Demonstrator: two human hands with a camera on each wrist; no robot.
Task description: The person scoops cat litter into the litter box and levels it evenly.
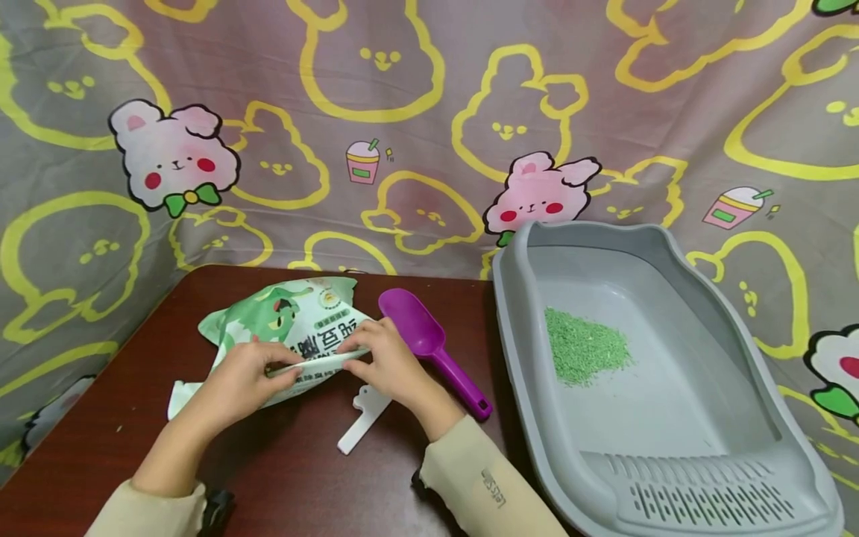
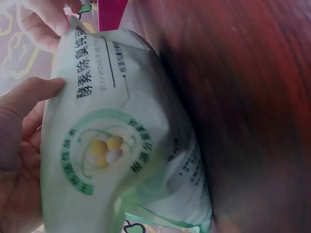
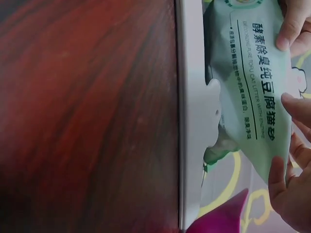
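A green and white bag of tofu cat litter (image 1: 268,324) lies on the table, its printed front visible in both wrist views. My left hand (image 1: 241,380) pinches the bag's near edge between thumb and fingers. A short way along that edge, my right hand (image 1: 389,362) pinches it too, and the strip between them looks folded over. Just below the right hand lies a long white bag clip (image 1: 365,425), partly covered by that hand; the right wrist view shows the clip (image 3: 195,116) close up beside the bag.
A purple scoop (image 1: 426,339) lies right of the bag, its handle pointing toward the near right. Farther right stands a large grey litter box (image 1: 523,388) with a heap of green pellets (image 1: 584,347) inside. Patterned cloth (image 1: 416,134) hangs behind the dark red table (image 1: 288,477).
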